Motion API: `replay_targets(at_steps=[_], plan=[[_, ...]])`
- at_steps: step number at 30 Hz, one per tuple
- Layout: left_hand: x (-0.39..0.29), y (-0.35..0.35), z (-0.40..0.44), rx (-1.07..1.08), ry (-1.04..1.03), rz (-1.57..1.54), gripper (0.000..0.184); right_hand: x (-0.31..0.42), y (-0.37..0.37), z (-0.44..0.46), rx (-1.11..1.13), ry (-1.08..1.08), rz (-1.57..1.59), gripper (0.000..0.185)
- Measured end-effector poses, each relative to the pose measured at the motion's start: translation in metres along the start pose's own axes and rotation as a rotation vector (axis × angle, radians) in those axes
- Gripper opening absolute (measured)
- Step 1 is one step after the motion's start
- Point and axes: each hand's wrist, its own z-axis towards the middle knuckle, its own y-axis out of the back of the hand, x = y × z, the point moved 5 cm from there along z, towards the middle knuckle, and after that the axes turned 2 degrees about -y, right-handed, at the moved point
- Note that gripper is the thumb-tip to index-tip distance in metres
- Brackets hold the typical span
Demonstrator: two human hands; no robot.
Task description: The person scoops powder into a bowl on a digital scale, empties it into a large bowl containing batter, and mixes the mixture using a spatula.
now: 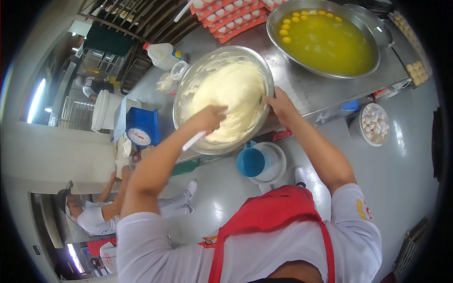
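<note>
A large steel mixing bowl (270, 78) full of pale, creamy batter (231, 87) is tilted at the counter's front edge. My left hand (208, 119) is over the batter, closed round a white-handled spatula (194, 140). The handle sticks out below my fist, while the spatula's far end is buried in the batter or hidden by my fingers. At the bowl's right side, my right hand (281, 106) grips the rim, thumb on top.
A wide steel bowl (325, 74) of egg whites and yolks stands at the right, near stacked red egg trays (236, 21). To the left are a plastic jug (163, 55) and a blue scale (144, 123). Below are a blue pitcher (250, 162) and an eggshell bucket (361, 129). A co-worker (96, 217) works at left.
</note>
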Motion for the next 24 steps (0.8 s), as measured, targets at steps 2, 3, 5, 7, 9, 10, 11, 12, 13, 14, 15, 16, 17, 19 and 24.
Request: replay_targets(at_steps=[2,3,5,7,9,10,11,12,13,14,15,16,17,19,24], plan=[[0.013,0.013,0.007,-0.104,-0.035,-0.289,0.046,-0.032,0.012,0.006,-0.061,0.255,-0.127,0.042],[0.022,0.017,0.001,-0.107,-0.035,-0.295,0.046,-0.054,0.016,0.004,-0.068,0.06,-0.139,0.039],[0.053,0.034,-0.027,-0.278,0.068,0.012,0.046,-0.033,-0.003,-0.023,-0.057,-0.055,-0.08,0.038],[0.115,0.034,-0.037,-0.368,-0.328,0.481,0.046,-0.02,-0.003,-0.026,-0.067,-0.161,-0.014,0.037],[0.086,0.021,-0.04,-0.441,-0.748,0.96,0.046,0.008,0.016,0.001,-0.165,-0.063,-0.006,0.035],[0.047,0.005,-0.035,-0.201,-0.478,0.774,0.047,-0.003,0.016,0.0,-0.167,-0.071,-0.005,0.035],[0.021,-0.011,-0.023,0.025,-0.214,0.585,0.047,-0.011,0.012,0.006,-0.108,0.022,-0.01,0.034],[0.011,-0.013,-0.002,-0.035,-0.026,0.147,0.048,-0.013,0.009,0.01,-0.051,0.124,-0.018,0.034],[0.006,-0.001,0.012,-0.067,-0.074,-0.116,0.048,-0.023,0.009,0.002,-0.054,0.118,-0.022,0.034],[0.007,0.011,0.018,-0.104,-0.115,-0.375,0.048,-0.037,0.006,-0.011,-0.084,0.067,-0.045,0.033],[0.011,0.017,0.013,-0.105,-0.125,-0.369,0.048,-0.042,0.005,-0.021,-0.119,0.032,-0.07,0.033],[0.024,0.024,0.001,-0.2,-0.06,-0.18,0.048,-0.028,-0.008,-0.044,-0.02,-0.166,-0.117,0.033],[0.041,0.03,-0.016,-0.295,0.013,0.007,0.049,-0.026,-0.002,-0.043,-0.08,-0.17,-0.1,0.033],[0.07,0.021,-0.044,-0.285,-0.023,0.632,0.049,-0.013,0.015,-0.027,-0.144,-0.171,-0.078,0.033],[-0.008,-0.032,-0.031,0.02,-0.06,0.329,0.049,0.001,0.017,0.006,-0.111,0.045,-0.107,0.03]])
